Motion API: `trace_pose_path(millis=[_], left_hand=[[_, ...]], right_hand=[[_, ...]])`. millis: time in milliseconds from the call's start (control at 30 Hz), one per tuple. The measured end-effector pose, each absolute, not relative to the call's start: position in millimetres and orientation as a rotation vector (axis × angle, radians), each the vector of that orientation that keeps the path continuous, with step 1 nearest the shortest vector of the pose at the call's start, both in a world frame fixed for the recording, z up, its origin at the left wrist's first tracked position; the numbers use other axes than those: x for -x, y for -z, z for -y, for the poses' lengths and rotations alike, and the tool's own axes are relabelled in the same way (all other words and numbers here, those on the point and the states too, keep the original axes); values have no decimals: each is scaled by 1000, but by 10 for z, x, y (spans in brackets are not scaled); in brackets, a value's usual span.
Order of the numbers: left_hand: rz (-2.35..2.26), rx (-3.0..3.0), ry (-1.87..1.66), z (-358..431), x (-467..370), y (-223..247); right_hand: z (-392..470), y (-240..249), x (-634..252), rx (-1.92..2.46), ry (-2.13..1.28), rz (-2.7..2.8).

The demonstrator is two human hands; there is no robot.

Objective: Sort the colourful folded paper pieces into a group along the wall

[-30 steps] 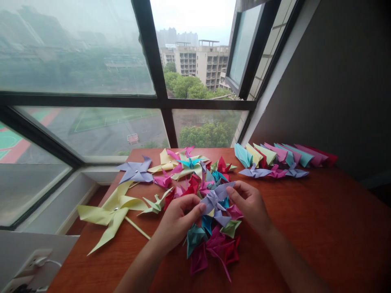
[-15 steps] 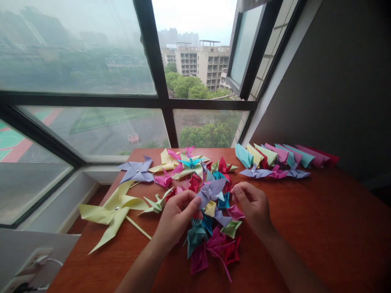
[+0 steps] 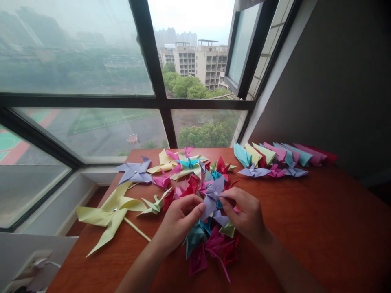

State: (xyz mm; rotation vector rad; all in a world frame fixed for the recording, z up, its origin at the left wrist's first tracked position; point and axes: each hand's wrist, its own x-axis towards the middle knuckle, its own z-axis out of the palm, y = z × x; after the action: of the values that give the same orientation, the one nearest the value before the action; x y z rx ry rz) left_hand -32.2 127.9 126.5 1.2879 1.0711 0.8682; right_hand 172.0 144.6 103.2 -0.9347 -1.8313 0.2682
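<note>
Folded lavender paper (image 3: 213, 196) in the closed grip of both hands (image 3: 182, 217), crowding bright origami (image 3: 195, 240) partly hidden behind.

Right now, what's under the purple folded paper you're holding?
Below the purple folded paper pinched by the left hand and right hand, another purple piece and a blue piece peek out. Their hidden parts, and anything directly behind the held paper, I can't see.

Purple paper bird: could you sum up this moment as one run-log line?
left hand: pinching purple paper bird | right hand: fingertips at its edge | yellow pinwheel: on table
</note>
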Motion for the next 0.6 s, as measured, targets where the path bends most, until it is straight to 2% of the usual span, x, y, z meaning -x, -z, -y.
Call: trace_pose_path(millis=[233,433,600], left_hand=[[-1152,-1371,-779,-1286,368,-1274],[-1145,-1385,-787,-1305,368,-1281],[-1151,-1360,-787,-1319,379,-1269]], right_hand=[[-1786,-1053,-2320,1337,-21,1704],[-2079,-950,-3500,1699,324,1159],[-2073,-744,-4403,1915,401,935]])
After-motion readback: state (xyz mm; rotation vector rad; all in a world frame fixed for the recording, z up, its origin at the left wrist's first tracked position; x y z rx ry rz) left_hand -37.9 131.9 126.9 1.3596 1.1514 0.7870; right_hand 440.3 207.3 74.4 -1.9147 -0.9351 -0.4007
